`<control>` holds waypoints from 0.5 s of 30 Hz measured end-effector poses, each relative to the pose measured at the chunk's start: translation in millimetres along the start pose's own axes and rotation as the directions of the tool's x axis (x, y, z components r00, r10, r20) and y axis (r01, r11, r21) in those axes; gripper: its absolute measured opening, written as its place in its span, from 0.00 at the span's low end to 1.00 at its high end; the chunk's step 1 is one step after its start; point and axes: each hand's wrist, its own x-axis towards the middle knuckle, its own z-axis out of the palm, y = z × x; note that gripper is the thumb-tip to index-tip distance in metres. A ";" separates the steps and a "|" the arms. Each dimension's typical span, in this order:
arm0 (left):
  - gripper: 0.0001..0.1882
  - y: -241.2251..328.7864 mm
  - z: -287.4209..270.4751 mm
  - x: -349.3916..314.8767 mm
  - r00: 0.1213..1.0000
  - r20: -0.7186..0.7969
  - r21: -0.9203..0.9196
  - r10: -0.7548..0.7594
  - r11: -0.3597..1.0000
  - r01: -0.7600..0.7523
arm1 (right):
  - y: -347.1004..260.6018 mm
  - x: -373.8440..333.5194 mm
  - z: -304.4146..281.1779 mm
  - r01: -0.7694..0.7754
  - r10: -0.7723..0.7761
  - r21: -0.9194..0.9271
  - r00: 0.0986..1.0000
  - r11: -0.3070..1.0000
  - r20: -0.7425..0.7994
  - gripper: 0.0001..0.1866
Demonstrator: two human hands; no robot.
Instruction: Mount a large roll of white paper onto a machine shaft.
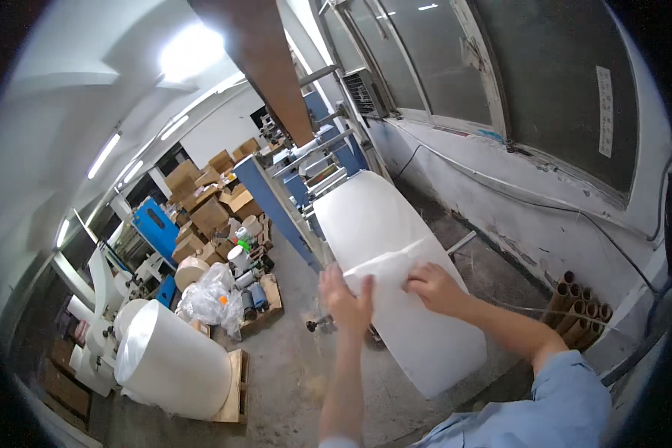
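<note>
A wide white paper roll [369,213] stands in front of me, with a loose paper sheet [418,336] hanging over its near side. A creased edge runs across the paper between my hands. My left hand [345,302] is at the left end of this crease, its thumb spread from its raised fingers; the paper's edge lies between them. Further right, my right hand [434,287] rests on the paper with its fingers bent and closed at the creased edge. What lies under those fingertips is hidden.
A blue-framed machine [276,205] with metal rollers stands beyond the roll. Left on a pallet [237,388] is a large wrapped white roll [179,362]. Behind it are plastic wrap [213,295] and cardboard boxes [209,216]. Brown cardboard tubes [575,310] stand by the right wall.
</note>
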 end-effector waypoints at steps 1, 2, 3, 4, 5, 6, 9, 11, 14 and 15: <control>0.22 7.1 -2.4 -5.1 1.000 -0.002 0.012 -0.012 1.000 0.012 | -6.7 -10.9 -6.2 0.006 -0.006 0.014 1.000 1.000 0.008 0.11; 0.23 17.2 -5.7 -12.1 0.992 0.122 0.084 0.019 0.996 -0.029 | -11.9 -20.5 -11.7 -0.048 0.048 0.008 0.999 0.999 -0.004 0.11; 0.25 27.7 -7.2 -17.1 0.968 0.247 0.147 0.044 0.986 -0.083 | -14.6 -26.3 -18.3 -0.103 0.103 -0.001 0.994 0.995 -0.021 0.11; 0.25 30.2 -5.6 -24.0 0.966 0.255 0.153 0.035 0.985 -0.076 | -18.0 -29.1 -21.6 -0.108 0.108 0.009 0.994 0.994 -0.013 0.11; 0.24 32.0 -2.7 -31.8 0.974 0.218 0.053 0.068 0.995 -0.081 | -20.1 -31.6 -23.9 -0.178 0.178 0.051 0.984 0.983 0.006 0.09; 0.24 36.2 1.6 -41.0 0.978 0.181 -0.053 0.100 0.994 -0.092 | -18.9 -36.6 -24.9 -0.254 0.253 0.087 0.967 0.963 0.026 0.08; 0.22 61.9 -3.2 -84.6 0.944 0.296 -0.132 0.143 0.985 -0.108 | 12.8 -56.6 -15.9 -0.702 0.698 0.676 0.600 0.223 0.392 0.07; 0.20 73.1 6.2 -109.8 0.919 0.347 -0.187 0.189 0.974 -0.130 | 33.9 -50.2 -17.8 -0.793 0.752 0.590 0.480 0.151 0.452 0.08; 0.18 83.0 15.9 -119.2 0.895 0.407 -0.217 0.181 0.971 -0.097 | 21.5 -27.9 -25.3 -0.820 0.761 0.473 0.521 0.322 0.385 0.11; 0.18 85.5 18.5 -117.8 0.893 0.431 -0.207 0.132 0.977 -0.045 | 14.9 -21.9 -29.3 -0.731 0.693 0.412 0.668 0.544 0.270 0.13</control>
